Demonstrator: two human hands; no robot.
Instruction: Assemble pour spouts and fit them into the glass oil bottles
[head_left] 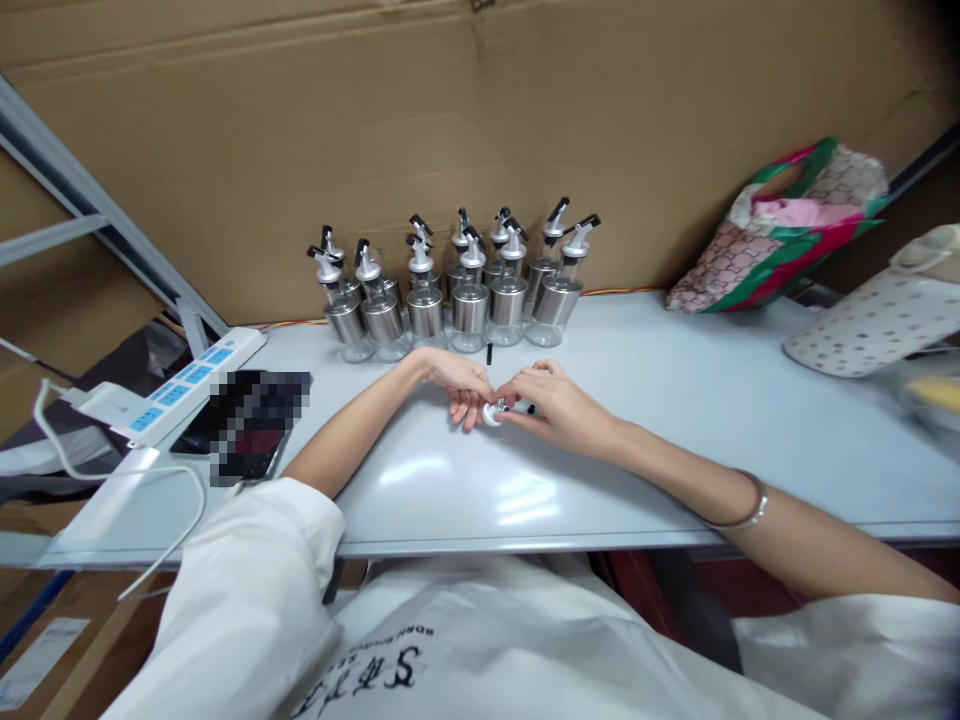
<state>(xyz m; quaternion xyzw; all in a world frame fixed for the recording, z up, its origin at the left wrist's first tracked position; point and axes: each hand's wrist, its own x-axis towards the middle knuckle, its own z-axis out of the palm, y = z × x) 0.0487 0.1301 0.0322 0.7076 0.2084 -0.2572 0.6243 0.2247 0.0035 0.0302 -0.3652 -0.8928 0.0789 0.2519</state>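
Note:
Over the middle of the table, my two hands meet at a small white pourer spout (493, 413), partly covered by fingers. My left hand (459, 385) has its thumb and loosely curled fingers around the near side of this piece. From the other side my right hand (555, 405) pinches it between thumb and fingertips. A small black piece (531, 409) shows just beneath my right hand. Another short black piece (489, 354) lies on the table behind the hands. Beyond them stand several glass bottles (470, 305) with steel sleeves and silver pourers with black levers.
A white power strip (196, 380) and dark phones (259, 425) lie at the left, with a white cable (196, 500) over the edge. A patterned bag (780, 230) and a dotted white container (877, 315) are at the right. Cardboard (420, 120) walls the back.

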